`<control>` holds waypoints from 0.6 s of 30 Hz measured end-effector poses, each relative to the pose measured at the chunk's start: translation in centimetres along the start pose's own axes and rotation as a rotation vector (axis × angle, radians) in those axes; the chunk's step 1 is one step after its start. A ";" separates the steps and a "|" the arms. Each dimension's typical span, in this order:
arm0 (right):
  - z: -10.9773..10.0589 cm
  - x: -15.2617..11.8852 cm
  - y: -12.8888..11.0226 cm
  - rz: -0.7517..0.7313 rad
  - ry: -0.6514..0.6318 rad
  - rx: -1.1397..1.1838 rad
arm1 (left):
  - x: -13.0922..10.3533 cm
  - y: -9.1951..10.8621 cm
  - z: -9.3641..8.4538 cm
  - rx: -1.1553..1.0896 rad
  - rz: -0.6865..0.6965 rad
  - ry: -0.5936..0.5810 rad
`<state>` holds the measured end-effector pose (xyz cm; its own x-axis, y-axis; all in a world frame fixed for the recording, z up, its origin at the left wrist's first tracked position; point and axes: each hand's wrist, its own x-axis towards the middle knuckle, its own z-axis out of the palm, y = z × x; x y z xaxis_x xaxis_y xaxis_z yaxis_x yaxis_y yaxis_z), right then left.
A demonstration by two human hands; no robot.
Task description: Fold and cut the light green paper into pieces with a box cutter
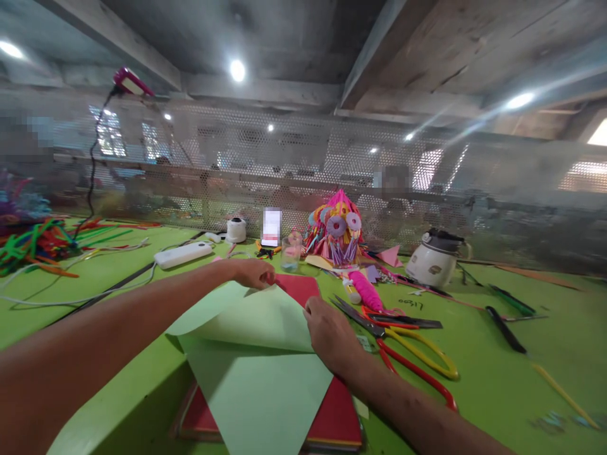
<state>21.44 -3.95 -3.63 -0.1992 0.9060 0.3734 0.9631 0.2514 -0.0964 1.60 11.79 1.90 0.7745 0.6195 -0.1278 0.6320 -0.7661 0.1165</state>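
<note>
A large light green paper sheet point(265, 385) lies over a red book or folder point(339, 414) at the table's front edge, part of the sheet curling over on itself. My left hand point(256, 273) pinches the paper at its far corner, fingers closed. On the right, my right hand point(329, 332) has its fingers closed on the sheet's side edge. Just beside my right hand lie scissors point(417, 354) with red and yellow handles, blades pointing up-left.
Behind the hands stand a glass jar point(291, 253), a lit phone point(271, 227), a colourful fringed craft piece point(339, 230) and a white kettle point(434, 259). A power strip point(184, 254) and green and orange strips point(38, 246) lie left; a black-handled knife point(506, 330) lies right.
</note>
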 end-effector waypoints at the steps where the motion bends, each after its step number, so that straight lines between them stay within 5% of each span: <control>1: 0.0 -0.1 -0.1 -0.016 -0.003 -0.014 | -0.3 -0.5 -0.2 -0.005 -0.041 0.035; 7: 0.2 -0.2 -0.3 -0.156 -0.032 -0.083 | -3.7 -3.3 -0.6 -0.023 -0.327 0.075; 18: 0.0 -0.1 -0.1 -0.101 -0.065 -0.026 | -12.6 -3.6 0.6 -0.176 -0.580 0.028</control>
<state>21.36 -4.02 -3.68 -0.3058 0.8970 0.3192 0.9418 0.3342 -0.0370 -10.47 6.68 2.51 0.3014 0.9337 -0.1931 0.9441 -0.2640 0.1972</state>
